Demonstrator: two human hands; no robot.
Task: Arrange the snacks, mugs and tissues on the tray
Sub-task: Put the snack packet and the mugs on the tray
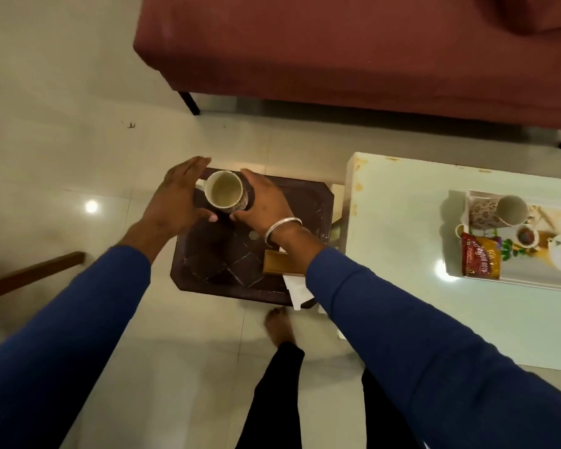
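At the centre of the frame, over a dark wooden stool (253,254), both hands are around a mug (225,195). The right hand (263,199) is wrapped on the mug's right side, fingers curled against its patterned wall, a silver bangle (280,229) on the wrist. The left hand (178,199) is spread wide on the mug's left, palm turned toward it, just beside the white handle; whether the palm actually touches is hard to say from this angle. The mug stands upright, mouth open to the camera, pale inside.

Lower right on the stool lies a tan tissue box (280,266), partly under the right sleeve, with white tissue showing below it.

Over at the right edge of the frame, a white table (399,254) carries the tray (512,281). On the tray, a second mug (496,210) lies tipped on its side at the upper left corner, and a red snack packet (481,256) rests just below it.

Across the top of the frame runs a maroon sofa (337,50).
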